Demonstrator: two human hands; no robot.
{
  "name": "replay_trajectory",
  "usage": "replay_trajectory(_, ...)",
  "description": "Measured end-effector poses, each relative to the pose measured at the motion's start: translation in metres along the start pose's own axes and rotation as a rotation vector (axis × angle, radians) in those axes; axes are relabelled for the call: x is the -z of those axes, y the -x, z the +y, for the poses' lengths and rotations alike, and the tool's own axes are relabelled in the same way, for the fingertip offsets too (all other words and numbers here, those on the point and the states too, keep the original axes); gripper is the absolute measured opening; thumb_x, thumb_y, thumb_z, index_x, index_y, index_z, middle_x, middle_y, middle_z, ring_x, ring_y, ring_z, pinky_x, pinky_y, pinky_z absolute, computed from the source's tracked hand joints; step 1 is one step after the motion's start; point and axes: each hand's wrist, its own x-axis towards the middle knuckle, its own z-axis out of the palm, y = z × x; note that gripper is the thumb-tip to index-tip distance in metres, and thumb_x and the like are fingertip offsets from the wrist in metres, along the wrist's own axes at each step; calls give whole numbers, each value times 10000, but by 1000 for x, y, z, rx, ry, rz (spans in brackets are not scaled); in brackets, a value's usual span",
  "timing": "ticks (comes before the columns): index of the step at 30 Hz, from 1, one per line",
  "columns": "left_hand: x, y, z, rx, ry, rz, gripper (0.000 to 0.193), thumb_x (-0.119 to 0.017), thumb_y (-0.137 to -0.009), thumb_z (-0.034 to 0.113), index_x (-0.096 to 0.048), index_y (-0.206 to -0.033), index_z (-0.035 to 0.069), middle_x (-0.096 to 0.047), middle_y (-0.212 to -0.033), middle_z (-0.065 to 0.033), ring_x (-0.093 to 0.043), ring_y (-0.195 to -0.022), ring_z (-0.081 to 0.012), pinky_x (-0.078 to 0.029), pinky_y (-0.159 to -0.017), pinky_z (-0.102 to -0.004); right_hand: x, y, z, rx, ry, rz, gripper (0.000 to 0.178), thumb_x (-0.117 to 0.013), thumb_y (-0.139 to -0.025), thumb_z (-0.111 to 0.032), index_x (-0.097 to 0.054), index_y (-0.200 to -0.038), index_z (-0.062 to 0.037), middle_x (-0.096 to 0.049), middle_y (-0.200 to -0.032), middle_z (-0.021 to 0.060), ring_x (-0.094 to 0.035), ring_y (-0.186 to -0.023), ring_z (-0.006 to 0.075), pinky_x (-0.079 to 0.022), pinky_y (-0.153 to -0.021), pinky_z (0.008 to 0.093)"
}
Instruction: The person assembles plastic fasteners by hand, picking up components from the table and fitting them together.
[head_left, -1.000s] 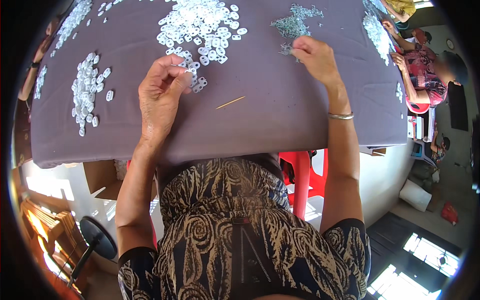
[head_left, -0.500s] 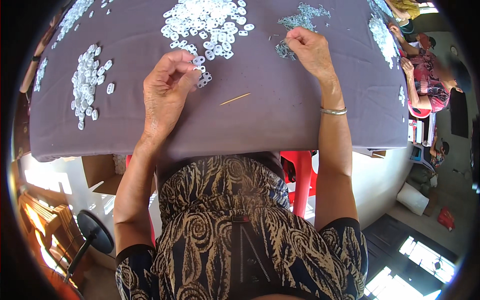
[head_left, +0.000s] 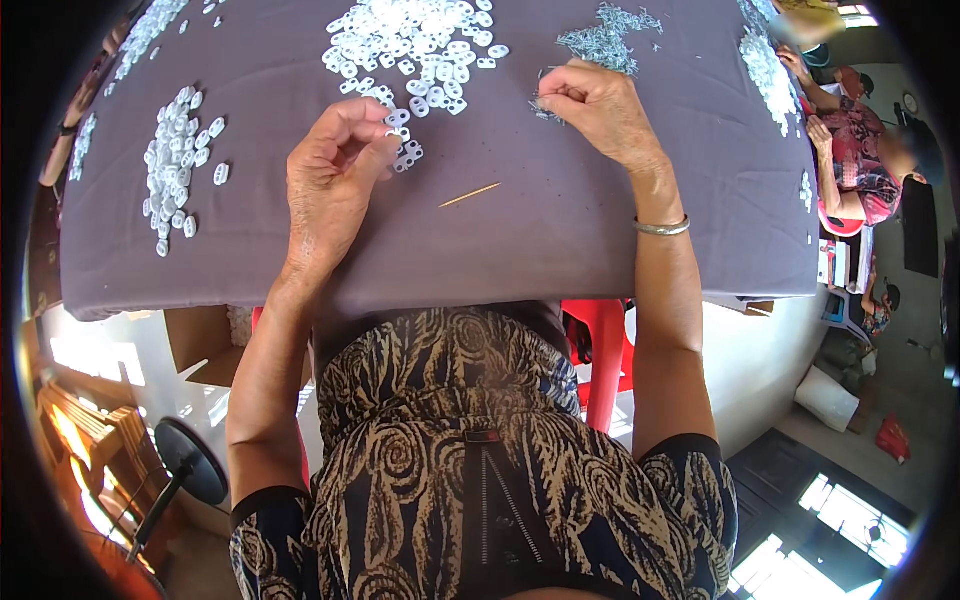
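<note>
Two small white plastic rings are sitting pinched in the left hand, fingertips closed on them just at the near edge of the big white ring pile, likely for quick refills. Right hand is closing on tiny grey metal bits beside their grey heap. Wooden toothpick is lying between both hands on the grey tablecloth, within easy reach.

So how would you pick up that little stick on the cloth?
Pinch the thin wooden stick near its middle, coming straight down from above. It lies flat and alone on the grey cloth, slanting between the left hand and right hand, so both long sides are free for fingertips.
</note>
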Motion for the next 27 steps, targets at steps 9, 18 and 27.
replay_trajectory(9,2,-2,1,-13,6,11,188,-617,-851,-24,-607,-1025,48,-605,-790,24,-545,-698,-43,-460,-606,-199,7,4,12,-139,-69,180,60,-690,-798,-48,-661,-848,-29,-588,-722,-40,-514,-634,42,-429,-577,185)
replay_trajectory(18,3,-2,0,-17,-5,4,176,-624,-852,-7,-614,-1017,54,-610,-788,31,-544,-698,-40,-461,-602,-202,-2,1,13,34,280,213,75,-706,-791,-70,-644,-814,-34,-547,-676,-35,-491,-602,40,-414,-548,206)
replay_trajectory(27,4,-3,1,-9,-31,4,161,-629,-859,16,-619,-1012,63,-614,-796,34,-543,-700,-36,-463,-605,-202,-8,1,-3,126,134,66,59,-685,-787,-57,-647,-824,-31,-556,-682,-24,-481,-591,44,-408,-544,214)
